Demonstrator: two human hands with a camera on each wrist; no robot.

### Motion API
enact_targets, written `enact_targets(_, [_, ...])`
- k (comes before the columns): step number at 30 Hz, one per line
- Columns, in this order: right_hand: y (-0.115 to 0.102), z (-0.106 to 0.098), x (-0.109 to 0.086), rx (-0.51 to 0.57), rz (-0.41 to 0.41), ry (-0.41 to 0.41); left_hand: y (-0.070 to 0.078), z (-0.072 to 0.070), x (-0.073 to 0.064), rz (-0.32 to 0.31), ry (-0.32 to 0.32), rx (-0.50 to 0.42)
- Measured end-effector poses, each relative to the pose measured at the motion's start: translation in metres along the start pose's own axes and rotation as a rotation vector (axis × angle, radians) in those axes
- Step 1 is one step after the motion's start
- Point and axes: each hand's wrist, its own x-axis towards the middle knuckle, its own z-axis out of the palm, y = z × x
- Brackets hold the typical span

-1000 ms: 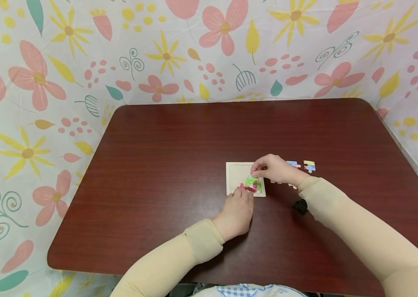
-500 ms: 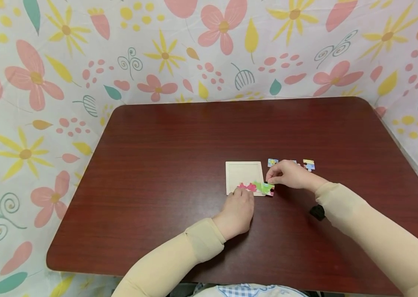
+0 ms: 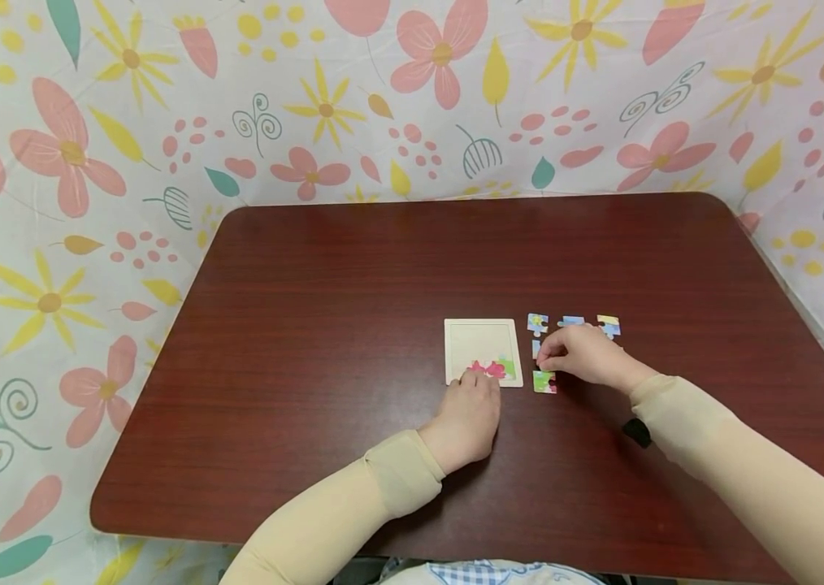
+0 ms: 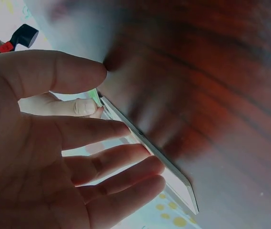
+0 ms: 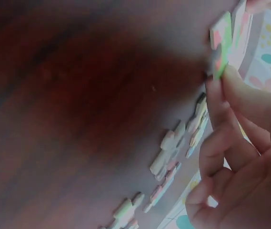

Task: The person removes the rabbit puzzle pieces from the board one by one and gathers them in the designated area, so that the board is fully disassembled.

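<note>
A pale wooden puzzle tray (image 3: 459, 345) lies on the table, with pink and green puzzle pieces (image 3: 489, 369) in its lower right part. My left hand (image 3: 465, 414) rests at the tray's near edge, its fingers nearly straight and touching it, as the left wrist view also shows. Just right of the tray, my right hand (image 3: 591, 355) pinches a green and pink puzzle piece (image 5: 223, 40) by one end between thumb and index finger. That piece stays close over the table.
Loose puzzle pieces lie around the right hand, among them a blue one (image 3: 538, 322) and a yellow-and-blue one (image 3: 609, 324). A black object (image 3: 636, 432) shows beneath the right sleeve. Patterned cloth (image 3: 383, 97) hangs behind the brown table (image 3: 310, 325).
My right hand has moved right from over the tray, bringing the green puzzle piece out onto the table beside it. The left hand has stayed at the tray's near edge.
</note>
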Motion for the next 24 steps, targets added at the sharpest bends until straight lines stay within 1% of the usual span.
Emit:
enact_targets(3, [0.0004, 0.0035, -0.0017, -0.055, -0.018, 0.042, 0.0003, 0.0004, -0.0007, 0.001, 0.007, 0.01])
enact_targets(6, [0.0006, 0.005, -0.0022, -0.082, -0.031, 0.067, 0.0005, 0.0007, -0.0011, -0.001, 0.016, 0.019])
enact_targets(17, [0.0005, 0.0057, -0.0022, -0.09, 0.012, 0.083, 0.0011, 0.0014, -0.0006, 0.003, 0.027, 0.041])
enact_targets(20, [-0.0002, 0.0054, -0.0027, -0.094, 0.027, 0.083, 0.0012, 0.0016, -0.0006, 0.001, 0.038, 0.046])
enact_targets(24, [0.0002, 0.0048, -0.0033, -0.101, 0.019, 0.085, 0.0012, 0.0013, -0.0007, 0.005, 0.053, 0.065])
